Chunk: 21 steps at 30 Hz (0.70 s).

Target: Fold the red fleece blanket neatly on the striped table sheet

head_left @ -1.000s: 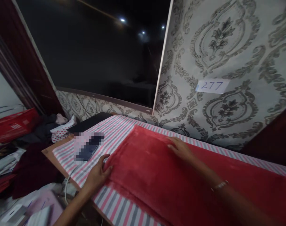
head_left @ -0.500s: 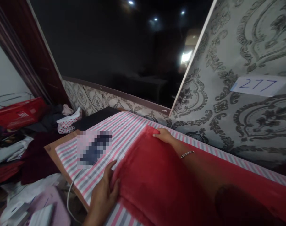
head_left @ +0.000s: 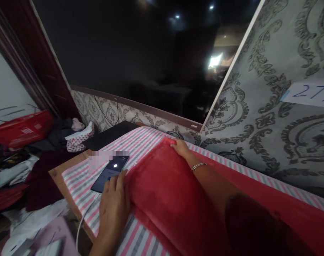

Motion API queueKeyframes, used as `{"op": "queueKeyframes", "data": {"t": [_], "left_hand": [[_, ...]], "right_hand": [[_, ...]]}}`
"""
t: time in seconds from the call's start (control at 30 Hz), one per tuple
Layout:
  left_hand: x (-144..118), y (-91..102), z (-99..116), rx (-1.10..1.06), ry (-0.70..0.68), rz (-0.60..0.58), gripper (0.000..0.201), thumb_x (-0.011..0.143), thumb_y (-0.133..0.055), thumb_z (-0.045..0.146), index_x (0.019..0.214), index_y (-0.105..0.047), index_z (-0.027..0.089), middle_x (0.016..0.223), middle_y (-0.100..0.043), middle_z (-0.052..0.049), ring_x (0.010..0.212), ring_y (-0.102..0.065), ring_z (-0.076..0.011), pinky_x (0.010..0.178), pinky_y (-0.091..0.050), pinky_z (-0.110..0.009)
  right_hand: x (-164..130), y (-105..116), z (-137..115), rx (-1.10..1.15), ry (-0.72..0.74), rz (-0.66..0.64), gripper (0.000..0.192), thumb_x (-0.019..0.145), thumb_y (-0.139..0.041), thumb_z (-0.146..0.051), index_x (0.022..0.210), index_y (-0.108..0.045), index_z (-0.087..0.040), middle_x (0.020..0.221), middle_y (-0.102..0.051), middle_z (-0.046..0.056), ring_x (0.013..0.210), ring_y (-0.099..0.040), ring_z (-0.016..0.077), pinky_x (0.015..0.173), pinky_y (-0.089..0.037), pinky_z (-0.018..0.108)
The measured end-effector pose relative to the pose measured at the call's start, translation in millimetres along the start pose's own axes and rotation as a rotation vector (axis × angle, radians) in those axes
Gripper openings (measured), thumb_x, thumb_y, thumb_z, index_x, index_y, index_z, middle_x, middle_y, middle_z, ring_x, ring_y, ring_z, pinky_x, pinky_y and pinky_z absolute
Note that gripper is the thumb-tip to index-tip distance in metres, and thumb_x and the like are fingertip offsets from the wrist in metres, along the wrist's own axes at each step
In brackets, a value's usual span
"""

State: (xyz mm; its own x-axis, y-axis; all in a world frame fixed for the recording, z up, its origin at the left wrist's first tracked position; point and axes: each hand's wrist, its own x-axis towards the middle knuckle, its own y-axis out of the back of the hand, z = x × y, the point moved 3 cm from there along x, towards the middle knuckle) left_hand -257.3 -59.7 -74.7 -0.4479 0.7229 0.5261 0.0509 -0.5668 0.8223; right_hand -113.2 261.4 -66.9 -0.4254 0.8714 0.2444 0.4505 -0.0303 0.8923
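Note:
A red plush cloth [head_left: 162, 181] lies folded over a striped cloth [head_left: 132, 137] on the table. At the far left corner of the red cloth, my right hand [head_left: 180, 147] has its fingers closed on the edge. My left hand [head_left: 114, 201] lies palm down at the red cloth's near left edge, its fingers stretched out beside and partly over the right side of a phone [head_left: 104, 179]. Its thumb is hidden. The phone's screen is lit, and a white cable [head_left: 80, 224] runs from its near end over the table edge.
A large dark television [head_left: 140, 64] hangs on the patterned wall, with a numbered paper [head_left: 311, 93] to its right. A black flat object [head_left: 111, 135] lies at the table's back. Left of the table are piled clothes and a red bag [head_left: 25, 129].
My left hand has turned palm down and moved up and left to the phone. My right hand stays on the red cloth's corner, which has shifted slightly left in view.

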Motion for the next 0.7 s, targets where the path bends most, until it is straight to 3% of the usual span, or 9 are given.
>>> {"op": "queueKeyframes", "data": {"t": [0.13, 0.3, 0.4, 0.5, 0.6, 0.7], "left_hand": [[-9, -9.8, 2, 0.034, -0.063, 0.004, 0.041, 0.093, -0.042, 0.016, 0.13, -0.06, 0.017, 0.105, -0.063, -0.014, 0.086, -0.057, -0.029, 0.079, -0.05, -0.043], [-6, -7.6, -3, 0.021, -0.043, 0.004, 0.038, 0.093, -0.042, 0.021, 0.123, -0.062, 0.011, 0.104, -0.061, -0.016, 0.09, -0.055, -0.0304, 0.085, -0.049, -0.046], [-4, -9.4, -6, -0.068, 0.008, -0.041, 0.034, 0.096, -0.041, 0.026, 0.115, -0.064, 0.01, 0.103, -0.061, -0.016, 0.096, -0.057, -0.0309, 0.089, -0.049, -0.045], [-3, -10.4, -5, -0.088, 0.063, -0.086, 0.031, 0.095, -0.042, 0.026, 0.109, -0.064, 0.01, 0.101, -0.063, -0.016, 0.098, -0.058, -0.0313, 0.09, -0.048, -0.044], [-2, -10.0, -1, -0.054, 0.06, -0.123, 0.029, 0.095, -0.04, 0.023, 0.106, -0.065, 0.011, 0.098, -0.066, -0.016, 0.097, -0.058, -0.0321, 0.091, -0.046, -0.046], [-1, -10.3, 2, -0.008, 0.029, -0.12, 0.03, 0.094, -0.039, 0.02, 0.106, -0.065, 0.011, 0.099, -0.067, -0.017, 0.095, -0.058, -0.0328, 0.088, -0.046, -0.046]], "right_hand": [[-10, -9, 9, 0.0, 0.074, -0.027, 0.034, 0.093, -0.058, -0.026, 0.125, -0.063, -0.015, 0.122, -0.067, 0.015, 0.115, -0.06, 0.0271, 0.099, -0.046, 0.037], [-43, 11, 7, 0.03, 0.223, -0.016, 0.05, 0.094, -0.056, -0.026, 0.143, -0.052, -0.019, 0.143, -0.052, 0.016, 0.134, -0.046, 0.0311, 0.112, -0.038, 0.05], [-105, 25, -3, 0.111, 0.458, -0.035, 0.045, 0.095, -0.054, -0.028, 0.139, -0.057, -0.023, 0.146, -0.05, 0.012, 0.138, -0.043, 0.0304, 0.116, -0.035, 0.053], [-190, 36, -10, 0.155, 0.593, -0.197, 0.047, 0.097, -0.053, -0.032, 0.143, -0.054, -0.029, 0.151, -0.049, 0.008, 0.139, -0.044, 0.0294, 0.116, -0.036, 0.054], [-265, 44, -9, 0.151, 0.66, -0.358, 0.06, 0.095, -0.059, -0.035, 0.153, -0.04, -0.035, 0.159, -0.039, 0.004, 0.147, -0.034, 0.0304, 0.12, -0.029, 0.057], [-310, 49, 1, 0.164, 0.661, -0.457, 0.077, 0.092, -0.065, -0.035, 0.158, -0.025, -0.038, 0.16, -0.036, 0.002, 0.15, -0.027, 0.0298, 0.122, -0.024, 0.058]]}}
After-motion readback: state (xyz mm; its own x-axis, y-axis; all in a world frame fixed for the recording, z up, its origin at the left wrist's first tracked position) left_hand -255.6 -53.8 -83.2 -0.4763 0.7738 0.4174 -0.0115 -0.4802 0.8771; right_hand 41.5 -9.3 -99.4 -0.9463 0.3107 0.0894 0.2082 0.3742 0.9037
